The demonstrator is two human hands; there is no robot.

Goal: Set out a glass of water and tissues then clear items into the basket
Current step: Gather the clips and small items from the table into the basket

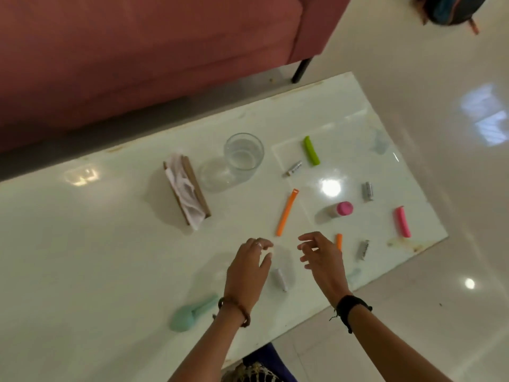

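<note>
Left hand: the left hand (249,267) hovers low over the table (91,244), fingers loosely curled, grasping nothing.
Right hand: the right hand (321,256) hovers beside it, fingers spread and relaxed, also empty.
Set-out part: the glass of water (242,155) stands upright at 12 o'clock from the hands, the tissue holder (187,193) just beside it at its 8 o'clock; this part looks done.
Key relation: the long orange stick (287,212) lies at 12 o'clock of the gap between the 2 hands, its long axis running from 1 o'clock down to 7 o'clock, near end pointing at that gap. Both hands are about equally near it.
Other near items: a grey cylinder (281,279) lies between the wrists at 6 o'clock; a short orange stick (339,241) sits just beside the right hand at 3 o'clock.
Basket: a woven basket (256,372) shows at the bottom edge, below the table, at 6 o'clock.
Judgement: clearing appears barely begun, with many small items remaining.
</note>
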